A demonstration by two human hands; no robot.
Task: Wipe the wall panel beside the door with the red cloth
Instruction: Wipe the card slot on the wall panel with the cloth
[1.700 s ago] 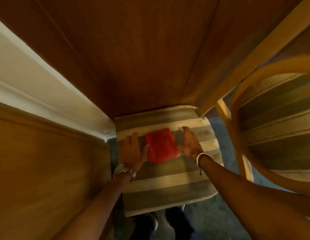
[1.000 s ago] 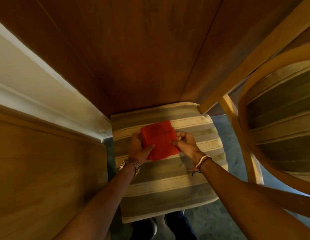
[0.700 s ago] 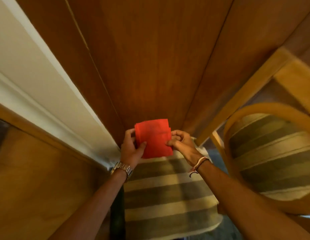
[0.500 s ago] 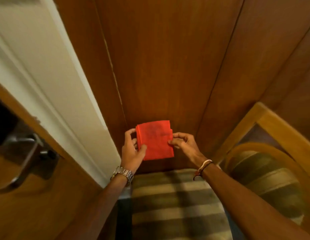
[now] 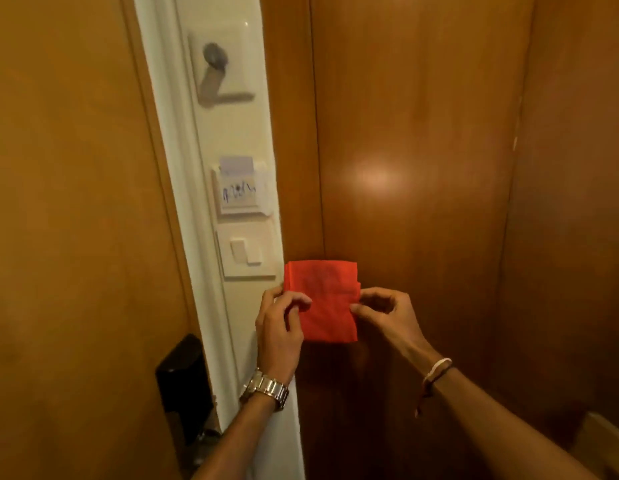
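I hold a folded red cloth (image 5: 323,299) up in front of the dark wooden wall panel (image 5: 415,168). My left hand (image 5: 278,330), with a metal watch on the wrist, pinches its left edge. My right hand (image 5: 387,315), with a cord bracelet, pinches the right edge. I cannot tell whether the cloth touches the panel. A lighter wooden door (image 5: 69,220) stands at the left, beyond a white frame strip (image 5: 197,237).
On the white strip sit a round knob plate (image 5: 220,69), a key card holder (image 5: 240,188) and a light switch (image 5: 247,252). A black lock body (image 5: 183,379) is on the door. A chair's wooden corner (image 5: 609,441) shows at the bottom right.
Both hands took the red cloth off the striped chair cushion and raised it. The view tilted up from the chair to the wall, the door and the switches.
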